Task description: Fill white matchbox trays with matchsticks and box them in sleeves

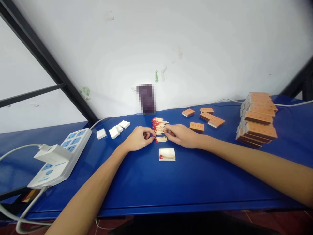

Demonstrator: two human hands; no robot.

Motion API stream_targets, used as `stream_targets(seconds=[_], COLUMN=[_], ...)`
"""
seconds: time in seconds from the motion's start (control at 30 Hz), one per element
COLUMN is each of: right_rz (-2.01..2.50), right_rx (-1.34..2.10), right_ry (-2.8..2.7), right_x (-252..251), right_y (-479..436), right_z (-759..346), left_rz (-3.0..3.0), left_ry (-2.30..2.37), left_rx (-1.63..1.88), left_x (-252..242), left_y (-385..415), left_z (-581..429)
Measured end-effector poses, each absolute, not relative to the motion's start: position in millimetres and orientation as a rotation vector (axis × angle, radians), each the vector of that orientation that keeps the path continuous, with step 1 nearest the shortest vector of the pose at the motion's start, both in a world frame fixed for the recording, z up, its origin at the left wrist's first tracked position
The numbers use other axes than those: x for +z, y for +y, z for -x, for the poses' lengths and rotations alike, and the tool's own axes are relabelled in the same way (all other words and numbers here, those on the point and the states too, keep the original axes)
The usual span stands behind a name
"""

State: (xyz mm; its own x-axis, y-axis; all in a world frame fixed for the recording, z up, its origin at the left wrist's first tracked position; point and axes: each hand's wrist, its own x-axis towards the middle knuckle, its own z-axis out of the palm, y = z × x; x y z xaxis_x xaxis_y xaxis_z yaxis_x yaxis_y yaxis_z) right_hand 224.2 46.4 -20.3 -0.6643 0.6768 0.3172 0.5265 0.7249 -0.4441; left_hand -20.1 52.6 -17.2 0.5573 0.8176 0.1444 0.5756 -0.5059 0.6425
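Observation:
A pile of red-tipped matches lies on the blue table, with a small row of matches just in front of it. At the red-head end of this row, my left hand has its thumb and forefinger curled close together. My right hand is at the plain ends, its fingers bent inward beside the matches. Both hands are partly closed; whether either pinches a match is too small to tell. Nearer the front sits a white open tray with a few matches inside, heads to the left.
Several white trays lie at the left, beyond a power strip with cables. Orange matchboxes are scattered at the right, near a tall matchbox stack. A pixelated dark object leans on the wall.

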Motion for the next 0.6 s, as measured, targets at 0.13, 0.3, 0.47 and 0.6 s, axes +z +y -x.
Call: stream_targets(seconds=[0.13, 0.3, 0.47, 0.6], right_rz=[0.945, 0.946, 0.927, 0.937], right_rx=[0.405, 0.374, 0.359, 0.377], right_ry=[-2.472, -2.497, -2.494, -2.501], right_x=[-21.0, -21.5, -21.4, -19.4], right_y=[47.0, 48.0, 47.8, 46.8], right_z=[-223.8, -223.1, -222.5, -222.5], left_rz=[-2.27, -2.28, -2.278, -2.286], left_ry=[1.127, 1.121, 1.109, 1.12], left_rx=[0.588, 0.58, 0.586, 0.589], left_x=[-17.3, -18.0, -18.7, -17.6], left_y=[53.1, 52.8, 51.9, 51.1], left_z=[20.0, 19.3, 18.3, 18.1])
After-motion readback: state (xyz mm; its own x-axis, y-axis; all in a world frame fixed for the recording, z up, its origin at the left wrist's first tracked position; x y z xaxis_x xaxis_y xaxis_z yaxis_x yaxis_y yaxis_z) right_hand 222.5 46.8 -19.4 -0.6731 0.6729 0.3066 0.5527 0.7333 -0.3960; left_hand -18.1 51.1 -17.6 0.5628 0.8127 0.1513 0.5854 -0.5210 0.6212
